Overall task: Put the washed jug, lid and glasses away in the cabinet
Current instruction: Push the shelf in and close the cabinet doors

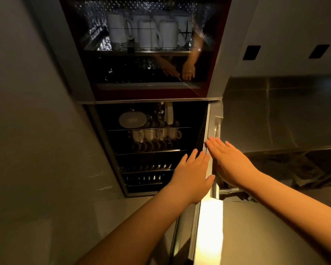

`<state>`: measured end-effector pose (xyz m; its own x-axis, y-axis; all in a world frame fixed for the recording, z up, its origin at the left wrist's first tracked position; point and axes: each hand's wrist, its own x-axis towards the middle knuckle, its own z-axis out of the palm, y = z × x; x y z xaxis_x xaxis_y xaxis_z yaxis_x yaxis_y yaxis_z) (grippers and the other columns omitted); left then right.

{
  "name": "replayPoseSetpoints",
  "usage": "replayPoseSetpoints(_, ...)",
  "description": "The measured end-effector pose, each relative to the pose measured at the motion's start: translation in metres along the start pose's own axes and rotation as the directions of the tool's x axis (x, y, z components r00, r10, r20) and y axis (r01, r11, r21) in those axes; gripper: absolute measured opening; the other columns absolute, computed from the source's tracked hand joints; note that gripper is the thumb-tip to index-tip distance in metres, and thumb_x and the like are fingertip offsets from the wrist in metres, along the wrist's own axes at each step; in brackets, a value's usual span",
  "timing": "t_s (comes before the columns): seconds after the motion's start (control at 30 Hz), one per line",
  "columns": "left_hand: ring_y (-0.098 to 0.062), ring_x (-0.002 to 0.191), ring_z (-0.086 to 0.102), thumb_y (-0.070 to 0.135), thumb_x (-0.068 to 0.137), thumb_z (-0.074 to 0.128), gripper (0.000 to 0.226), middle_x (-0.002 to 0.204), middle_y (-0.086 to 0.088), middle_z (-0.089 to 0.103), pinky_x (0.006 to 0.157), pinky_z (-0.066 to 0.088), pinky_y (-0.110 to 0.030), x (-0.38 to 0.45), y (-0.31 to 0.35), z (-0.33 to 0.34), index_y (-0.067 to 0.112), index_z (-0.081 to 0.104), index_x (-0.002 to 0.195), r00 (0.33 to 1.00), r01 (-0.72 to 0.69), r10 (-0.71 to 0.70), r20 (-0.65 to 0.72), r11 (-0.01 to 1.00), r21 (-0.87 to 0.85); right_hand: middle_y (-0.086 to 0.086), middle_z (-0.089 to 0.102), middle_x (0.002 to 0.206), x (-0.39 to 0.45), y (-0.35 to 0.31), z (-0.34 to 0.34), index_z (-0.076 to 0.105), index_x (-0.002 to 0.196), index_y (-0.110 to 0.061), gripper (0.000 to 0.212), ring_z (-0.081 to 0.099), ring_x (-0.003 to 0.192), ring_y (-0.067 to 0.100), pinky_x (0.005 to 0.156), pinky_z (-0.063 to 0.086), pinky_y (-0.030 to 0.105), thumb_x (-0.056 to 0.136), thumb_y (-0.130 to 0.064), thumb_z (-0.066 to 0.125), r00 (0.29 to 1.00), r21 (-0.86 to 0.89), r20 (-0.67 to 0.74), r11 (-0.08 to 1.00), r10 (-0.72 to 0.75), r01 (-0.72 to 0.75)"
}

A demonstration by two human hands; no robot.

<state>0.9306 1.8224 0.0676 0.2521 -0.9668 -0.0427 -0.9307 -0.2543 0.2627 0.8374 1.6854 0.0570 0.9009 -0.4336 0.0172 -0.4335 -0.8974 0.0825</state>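
Both hands flat on the lower cabinet door [211,134], which stands open edge-on: left hand [192,170] on its inner face, right hand [230,161] on the outer, fingers straight, holding nothing. Jug, lid and glasses: can't pick them out among the cups [155,134] on the dark racks. Door looks stiff and light; push flat near the handle [217,130]. Racked crockery is fragile, so close gently.

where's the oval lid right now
In the head view, the oval lid stands on the top rack of the open lower cabinet, at its left, just above the row of white cups.
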Motion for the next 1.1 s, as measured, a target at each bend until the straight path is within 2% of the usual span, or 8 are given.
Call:
replayPoseSetpoints(0.1,-0.023,0.144,0.000,0.041,0.099,0.033,0.061,0.157,-0.003,0.009,0.116,0.005,-0.042,-0.003,-0.015,-0.009,0.017,0.008,0.149,0.999,0.040,-0.039,-0.017,0.998,0.042,0.002,-0.003,0.157,0.012,-0.015,-0.004,-0.003,0.149,-0.021,0.074,-0.003,0.144,0.018,0.114,-0.001,0.032,0.095,-0.024,0.048,0.999,0.024,-0.015,0.999,-0.033,0.034)
replayPoseSetpoints(0.2,-0.024,0.144,-0.003,0.029,0.099,0.038,0.061,0.157,-0.007,0.006,0.116,0.003,-0.041,-0.002,-0.030,-0.017,0.013,0.006,0.148,0.994,0.106,-0.106,0.000,0.988,0.117,0.002,-0.004,0.157,0.026,-0.026,-0.006,-0.002,0.150,-0.020,0.077,-0.005,0.144,0.017,0.115,-0.001,0.033,0.093,-0.020,0.051,0.998,0.057,-0.015,0.996,-0.064,0.065)
replayPoseSetpoints(0.37,-0.028,0.143,-0.008,0.018,0.094,0.048,0.076,0.157,-0.012,-0.004,0.115,0.000,-0.041,0.000,-0.056,-0.020,0.008,-0.005,0.148,0.976,0.209,-0.217,0.005,0.946,0.247,0.001,-0.005,0.157,0.050,-0.045,-0.005,-0.002,0.150,-0.020,0.083,-0.005,0.144,0.015,0.115,0.000,0.032,0.090,-0.020,0.055,0.997,0.120,-0.017,0.989,-0.080,0.081)
replayPoseSetpoints(0.5,-0.030,0.143,-0.007,0.023,0.095,0.044,0.075,0.156,-0.014,-0.005,0.115,0.001,-0.041,0.005,-0.080,-0.023,0.006,-0.008,0.147,0.965,0.258,-0.261,-0.026,0.924,0.283,0.001,-0.007,0.157,0.071,-0.059,0.001,-0.003,0.150,-0.021,0.079,-0.007,0.144,0.015,0.115,-0.002,0.031,0.092,-0.013,0.050,0.997,0.156,-0.051,0.986,-0.058,0.065)
replayPoseSetpoints(0.77,-0.030,0.143,-0.008,0.036,0.101,0.026,0.065,0.156,-0.015,-0.008,0.114,-0.003,-0.040,0.027,-0.133,-0.012,0.006,-0.008,0.147,0.931,0.349,-0.304,-0.201,0.905,0.244,0.001,-0.008,0.157,0.113,-0.081,0.012,-0.005,0.149,-0.023,0.068,-0.007,0.144,0.018,0.118,0.002,0.036,0.098,-0.022,0.040,0.994,0.181,-0.106,0.983,-0.007,0.026)
replayPoseSetpoints(0.9,-0.029,0.143,-0.012,0.041,0.100,0.024,0.067,0.156,-0.014,-0.009,0.111,-0.009,-0.039,0.036,-0.161,-0.005,0.008,-0.012,0.146,0.918,0.335,-0.248,-0.310,0.903,0.270,0.001,-0.008,0.157,0.131,-0.086,0.021,-0.007,0.149,-0.023,0.067,-0.007,0.144,0.018,0.118,0.003,0.038,0.098,-0.031,0.037,0.990,0.184,-0.139,0.983,0.005,0.020)
replayPoseSetpoints(1.1,-0.027,0.137,-0.026,0.047,0.098,0.021,0.072,0.150,-0.013,-0.025,0.107,-0.022,-0.041,0.046,-0.182,0.010,0.009,-0.020,0.144,0.892,0.345,-0.199,-0.406,0.879,0.329,0.000,-0.018,0.155,0.151,-0.082,0.039,-0.014,0.146,-0.028,0.071,-0.017,0.142,0.017,0.116,-0.004,0.039,0.098,-0.039,0.037,0.982,0.156,-0.175,0.983,-0.064,0.092)
